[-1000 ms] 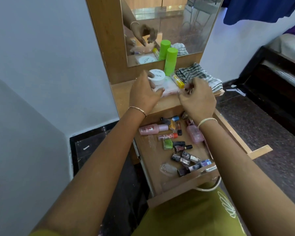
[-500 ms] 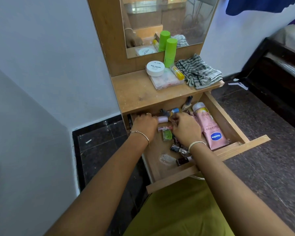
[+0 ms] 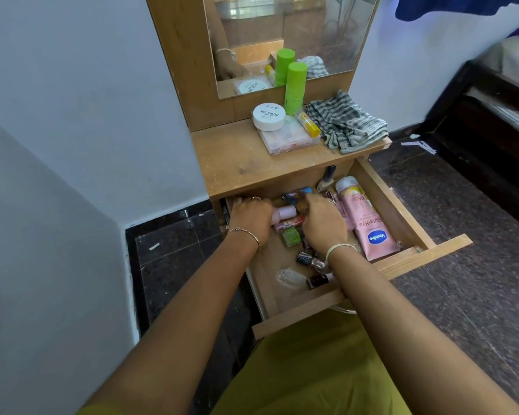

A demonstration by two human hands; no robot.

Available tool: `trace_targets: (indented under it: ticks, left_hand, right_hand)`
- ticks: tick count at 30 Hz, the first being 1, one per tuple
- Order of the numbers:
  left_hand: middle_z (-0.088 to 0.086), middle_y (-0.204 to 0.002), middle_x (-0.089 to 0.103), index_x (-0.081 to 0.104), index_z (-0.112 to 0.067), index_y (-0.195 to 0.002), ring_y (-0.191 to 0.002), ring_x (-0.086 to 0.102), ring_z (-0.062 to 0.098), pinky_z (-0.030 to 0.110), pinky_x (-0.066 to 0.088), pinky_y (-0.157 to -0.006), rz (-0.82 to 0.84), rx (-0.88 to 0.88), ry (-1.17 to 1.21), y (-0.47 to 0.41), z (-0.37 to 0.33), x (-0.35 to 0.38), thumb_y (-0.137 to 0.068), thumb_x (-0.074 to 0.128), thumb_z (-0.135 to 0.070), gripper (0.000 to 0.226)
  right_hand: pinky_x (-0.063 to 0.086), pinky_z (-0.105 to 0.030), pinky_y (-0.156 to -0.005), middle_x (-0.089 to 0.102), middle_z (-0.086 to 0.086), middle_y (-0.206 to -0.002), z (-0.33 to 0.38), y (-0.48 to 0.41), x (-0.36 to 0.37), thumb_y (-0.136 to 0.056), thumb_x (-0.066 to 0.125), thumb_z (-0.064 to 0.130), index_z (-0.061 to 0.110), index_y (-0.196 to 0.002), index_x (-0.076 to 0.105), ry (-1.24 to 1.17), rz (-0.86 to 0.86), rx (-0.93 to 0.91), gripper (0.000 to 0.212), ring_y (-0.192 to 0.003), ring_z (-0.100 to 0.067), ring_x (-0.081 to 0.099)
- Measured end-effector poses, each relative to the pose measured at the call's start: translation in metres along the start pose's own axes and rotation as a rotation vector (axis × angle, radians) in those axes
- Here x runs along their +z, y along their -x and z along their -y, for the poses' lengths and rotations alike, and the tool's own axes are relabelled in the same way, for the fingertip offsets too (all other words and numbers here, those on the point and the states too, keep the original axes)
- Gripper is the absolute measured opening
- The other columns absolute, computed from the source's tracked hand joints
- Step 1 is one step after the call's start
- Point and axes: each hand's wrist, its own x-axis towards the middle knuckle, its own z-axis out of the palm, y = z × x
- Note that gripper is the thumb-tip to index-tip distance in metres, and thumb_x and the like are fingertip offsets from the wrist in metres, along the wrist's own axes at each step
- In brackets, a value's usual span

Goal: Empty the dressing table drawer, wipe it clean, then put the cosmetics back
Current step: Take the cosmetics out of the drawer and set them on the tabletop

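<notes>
2 hands are seen inside the open drawer [image 3: 393,205] of the dressing table. The left hand [image 3: 249,217] is curled round a pale pink bottle [image 3: 284,212], which lies on its side at the back left of the drawer with its cap end pointing right. The right hand [image 3: 324,224] is spread palm down over the clutter in the middle, its fingers bent toward the back. Whether anything is grasped beneath it cannot be told. A thin bracelet [image 3: 247,233] is worn on the left wrist and a pale band [image 3: 340,248] on the right.

Between the hands a small green packet [image 3: 291,236] is seen, and just in front of the right wrist 2 dark nail polish bottles [image 3: 304,258] lie on their sides. A clear plastic piece [image 3: 289,277] lies near the front wall. Along the right side a pink Vaseline tube [image 3: 369,226] is laid with its cap toward the back, and another polish bottle [image 3: 327,179] is propped tilted at the back.

On the tabletop [image 3: 237,163] above, a white jar [image 3: 269,116] marked NAIL POLISH is set on a clear flat box [image 3: 294,139]. A green cylinder [image 3: 295,88] stands behind it, against the mirror [image 3: 282,28]. A yellow tube [image 3: 309,124] lies beside the box, and a striped cloth [image 3: 346,124] is crumpled at the right edge. Dark floor tiles [image 3: 174,244] are seen to the left, and a dark bed frame [image 3: 491,121] to the far right.
</notes>
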Motion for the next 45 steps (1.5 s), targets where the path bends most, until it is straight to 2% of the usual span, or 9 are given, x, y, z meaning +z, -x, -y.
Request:
trace_targets:
  ticks: [8,14,18,21,27,30,35,39,45]
  left_hand:
    - [0.007,-0.108,0.062,0.05,-0.014,-0.111,-0.099,0.06,0.024,0.036,0.048,-0.085,-0.166,-0.002,0.353,0.019,0.0,0.003,-0.084,0.063,-0.013,0.03]
    - [0.007,-0.128,0.055,0.044,-0.014,-0.131,-0.116,0.053,0.021,0.035,0.045,-0.098,-0.33,-0.009,0.674,0.024,0.005,0.014,-0.085,0.066,-0.017,0.052]
    - [0.007,-0.13,0.054,0.043,-0.012,-0.134,-0.119,0.05,0.021,0.036,0.044,-0.099,-0.385,-0.054,0.71,0.025,0.003,0.019,-0.086,0.066,-0.024,0.055]
    - [0.007,-0.125,0.056,0.046,-0.012,-0.128,-0.114,0.052,0.02,0.03,0.043,-0.092,-0.388,-0.077,0.759,0.027,0.003,0.017,-0.083,0.068,-0.032,0.054]
    - [0.004,-0.117,0.057,0.047,-0.013,-0.118,-0.103,0.053,0.015,0.022,0.04,-0.08,-0.407,-0.107,0.814,0.029,0.002,0.016,-0.078,0.072,-0.041,0.055]
    - [0.003,-0.112,0.058,0.045,-0.013,-0.113,-0.095,0.051,0.01,0.022,0.04,-0.075,-0.417,-0.108,0.813,0.03,0.001,0.014,-0.079,0.071,-0.043,0.052]
    - [0.008,-0.114,0.059,0.043,-0.01,-0.117,-0.098,0.057,0.019,0.025,0.043,-0.073,-0.413,-0.104,0.804,0.031,0.001,0.014,-0.083,0.067,-0.04,0.051]
    - [0.009,-0.118,0.06,0.042,-0.012,-0.12,-0.102,0.059,0.021,0.026,0.045,-0.075,-0.389,-0.1,0.814,0.032,0.001,0.015,-0.086,0.064,-0.038,0.048]
    - [0.007,-0.12,0.059,0.043,-0.012,-0.122,-0.105,0.058,0.019,0.026,0.046,-0.08,-0.442,-0.07,0.913,0.037,0.001,0.011,-0.085,0.066,-0.036,0.05]
  right_hand:
    - [0.048,-0.045,-0.092,0.058,-0.014,-0.121,-0.001,-0.004,-0.007,-0.086,0.05,0.003,0.015,-0.125,0.055,-0.076,0.094,0.051,0.041,-0.112,-0.033,0.055]
    - [0.047,-0.046,-0.094,0.05,-0.018,-0.123,0.001,-0.011,-0.007,-0.087,0.053,0.008,0.011,-0.124,0.058,0.102,0.192,-0.013,0.038,-0.114,-0.038,0.051]
    - [0.047,-0.043,-0.087,0.054,-0.015,-0.116,0.012,-0.018,-0.004,-0.089,0.056,0.024,0.018,-0.119,0.064,0.248,0.226,-0.132,0.032,-0.109,-0.038,0.054]
    - [0.044,-0.042,-0.089,0.054,-0.015,-0.117,0.019,-0.023,-0.002,-0.088,0.058,0.031,0.018,-0.116,0.064,0.316,0.23,-0.156,0.032,-0.112,-0.037,0.051]
    - [0.044,-0.043,-0.093,0.053,-0.016,-0.121,0.026,-0.035,0.0,-0.081,0.069,0.035,0.009,-0.115,0.064,0.43,0.274,-0.167,0.042,-0.114,-0.036,0.05]
    - [0.043,-0.046,-0.095,0.05,-0.017,-0.124,0.024,-0.035,0.0,-0.086,0.066,0.027,0.008,-0.117,0.062,0.438,0.273,-0.178,0.037,-0.116,-0.038,0.048]
    - [0.044,-0.046,-0.09,0.049,-0.016,-0.123,0.012,-0.026,-0.001,-0.087,0.058,0.008,0.009,-0.123,0.054,0.275,0.195,-0.158,0.037,-0.111,-0.038,0.051]
    - [0.045,-0.046,-0.09,0.054,-0.018,-0.118,0.003,-0.022,-0.01,-0.084,0.056,-0.002,0.005,-0.116,0.051,0.097,0.125,-0.08,0.033,-0.109,-0.037,0.053]
    - [0.039,-0.036,-0.084,0.052,-0.014,-0.108,0.0,-0.014,-0.029,-0.096,0.047,0.011,0.004,-0.107,0.048,-0.258,-0.049,-0.034,0.013,-0.098,-0.026,0.049]
